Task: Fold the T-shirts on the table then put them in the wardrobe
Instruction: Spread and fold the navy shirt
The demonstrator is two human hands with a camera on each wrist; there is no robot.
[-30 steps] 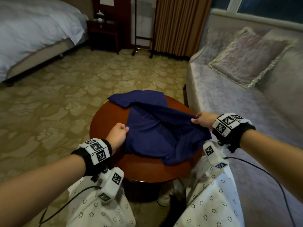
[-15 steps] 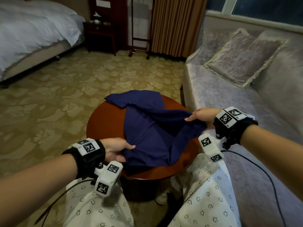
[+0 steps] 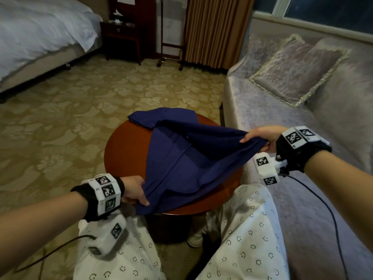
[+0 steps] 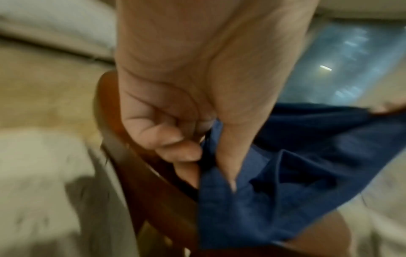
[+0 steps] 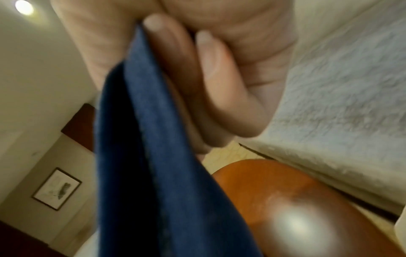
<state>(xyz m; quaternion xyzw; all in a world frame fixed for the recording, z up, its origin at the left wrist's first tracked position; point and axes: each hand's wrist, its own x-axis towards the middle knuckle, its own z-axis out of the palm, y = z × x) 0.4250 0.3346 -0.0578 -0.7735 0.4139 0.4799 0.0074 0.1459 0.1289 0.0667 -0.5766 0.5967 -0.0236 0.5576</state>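
A dark blue T-shirt (image 3: pixel 177 158) lies partly on the small round wooden table (image 3: pixel 125 146), its far end resting flat near the back edge. My left hand (image 3: pixel 135 191) grips the shirt's near-left edge at the table's front rim; in the left wrist view thumb and curled fingers pinch the blue T-shirt (image 4: pixel 274 182). My right hand (image 3: pixel 260 137) pinches the shirt's right edge and holds it lifted above the table's right side, so the cloth stretches taut between both hands. In the right wrist view the blue T-shirt (image 5: pixel 153 156) hangs down from the right hand's fingers (image 5: pixel 175 60).
A grey sofa (image 3: pixel 302 158) with a cushion (image 3: pixel 292 69) stands close on the right of the table. A bed (image 3: pixel 36 37) is at the far left, a dark nightstand (image 3: pixel 121 35) and curtains (image 3: pixel 214 27) at the back. Patterned carpet (image 3: pixel 70 118) surrounds the table.
My left hand has pulled its edge of the shirt toward me, to the table's front rim. My right hand has lifted its edge higher and out to the right, tightening the cloth.
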